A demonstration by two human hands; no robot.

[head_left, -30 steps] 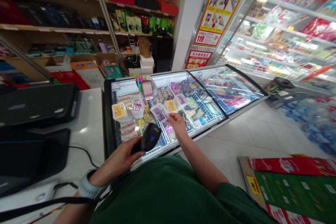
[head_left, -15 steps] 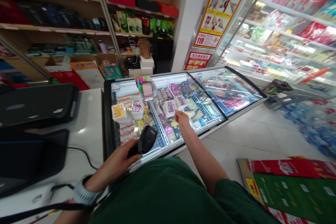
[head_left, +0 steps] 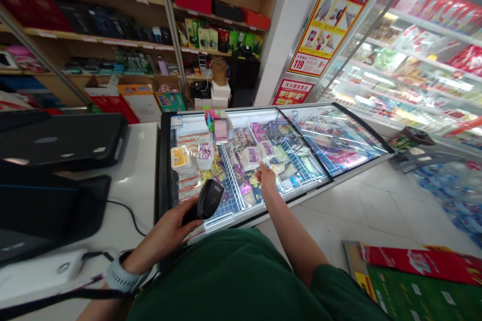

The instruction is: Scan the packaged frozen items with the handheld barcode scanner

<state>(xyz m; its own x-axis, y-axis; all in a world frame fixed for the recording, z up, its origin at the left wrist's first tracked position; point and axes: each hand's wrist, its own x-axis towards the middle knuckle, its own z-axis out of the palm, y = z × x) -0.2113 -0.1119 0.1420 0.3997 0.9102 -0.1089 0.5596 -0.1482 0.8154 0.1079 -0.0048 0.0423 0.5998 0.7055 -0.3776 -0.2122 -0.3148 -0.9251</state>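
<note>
We saw the left hand (head_left: 171, 230) wrapped round the black scanner (head_left: 211, 199) — held over the near edge of the freezer (head_left: 163, 165), head tilted up. Right hand (head_left: 267, 179) was released, fingers loosely curled, nothing in its grip that we could see. Its fingertips sat right by two purple-label packs (head_left: 250, 158) lying side by side on the glass top — we couldn't tell if they touched. Further left on the glass we had a yellow-label pack (head_left: 181, 157) and a white tub (head_left: 205, 154). White tabletop (head_left: 141, 175) adjoined the freezer's left end.
</note>
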